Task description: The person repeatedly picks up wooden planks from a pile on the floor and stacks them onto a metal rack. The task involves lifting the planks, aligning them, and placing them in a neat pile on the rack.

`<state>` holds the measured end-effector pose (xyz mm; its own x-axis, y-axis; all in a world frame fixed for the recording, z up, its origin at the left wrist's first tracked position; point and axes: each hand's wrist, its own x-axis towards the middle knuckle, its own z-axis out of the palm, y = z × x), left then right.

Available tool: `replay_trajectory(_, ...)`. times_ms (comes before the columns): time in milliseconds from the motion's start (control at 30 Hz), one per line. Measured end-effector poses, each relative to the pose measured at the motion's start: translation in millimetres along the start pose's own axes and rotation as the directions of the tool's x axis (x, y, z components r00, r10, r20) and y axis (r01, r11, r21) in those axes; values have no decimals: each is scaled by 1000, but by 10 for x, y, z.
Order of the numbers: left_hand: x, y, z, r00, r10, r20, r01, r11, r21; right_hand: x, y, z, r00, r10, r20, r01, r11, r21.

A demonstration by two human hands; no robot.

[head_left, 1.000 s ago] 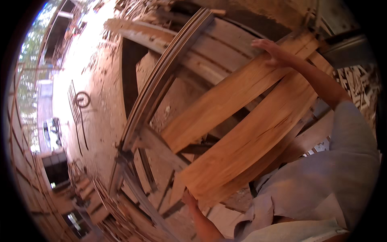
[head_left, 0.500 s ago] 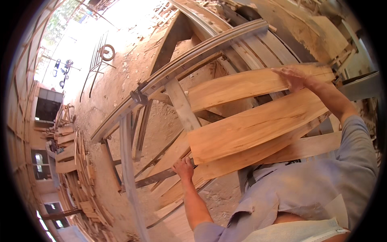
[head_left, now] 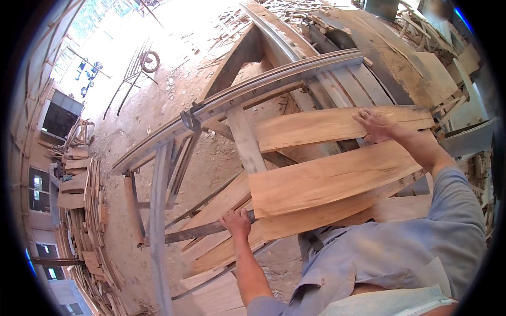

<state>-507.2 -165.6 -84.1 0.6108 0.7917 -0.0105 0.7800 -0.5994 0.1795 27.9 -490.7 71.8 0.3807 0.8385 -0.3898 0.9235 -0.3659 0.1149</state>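
Far out, right hand (head_left: 376,126) lies palm down on upper board (head_left: 311,128), fingers wide. Left hand (head_left: 236,223) low, at dark bar (head_left: 196,232); cannot tell if gripping.

So our hands are well apart right now. Our left forearm (head_left: 252,271) comes up from the lower edge, tipping a bit to the left, and the wrist looks pretty much in line with it. Our left hand (head_left: 236,224) is back-up with the fingers bent, though we honestly can't tell how tightly they close. Our right arm reaches farther out, with the right forearm (head_left: 421,151) angling up and to the left. Our right hand (head_left: 375,125) is at the end of it, palm down, fingers stretched out leftward and a little spread, not curled into a grip.
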Motion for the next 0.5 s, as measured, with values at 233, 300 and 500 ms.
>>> replay_trajectory(233,0,77,-45,1000,-15,-10,14,996,-84,173,503,-173,923,-110,-368,183,969,168)
replay_trajectory(300,-22,122,-62,998,-30,-54,24,995,-101,369,745,-370,923,66,-380,104,906,410)
replay_trajectory(500,-9,83,76,991,-32,-129,27,999,-42,1053,505,-970,957,-117,-266,232,861,454)
